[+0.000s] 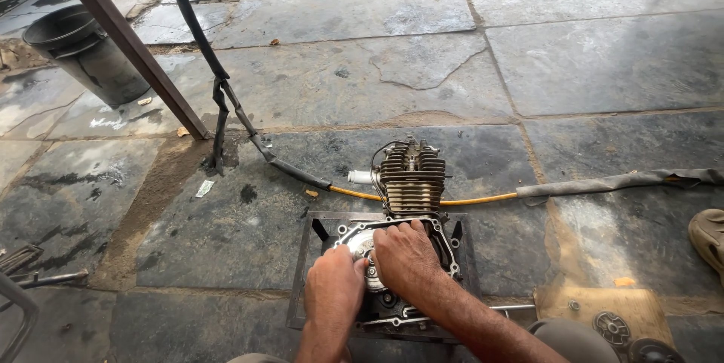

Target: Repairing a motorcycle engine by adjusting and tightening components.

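Note:
A small engine [411,174] with a finned cylinder sits on a dark metal frame stand [305,257] on the stone floor. Its open crankcase side [445,238] faces up. My right hand [407,257] lies palm down over the crankcase, fingers on a round silver part [360,244] inside it. My left hand [333,284] presses against the same part from the near left, fingers curled. What lies under the hands is hidden.
A yellow hose [483,199] with black wrapping runs across the floor behind the engine. A dark bucket [83,50] stands at the far left beside a slanted rusty bar [128,42]. A cardboard piece [603,310] with round metal parts lies at the right, a sandalled foot [709,235] beyond it.

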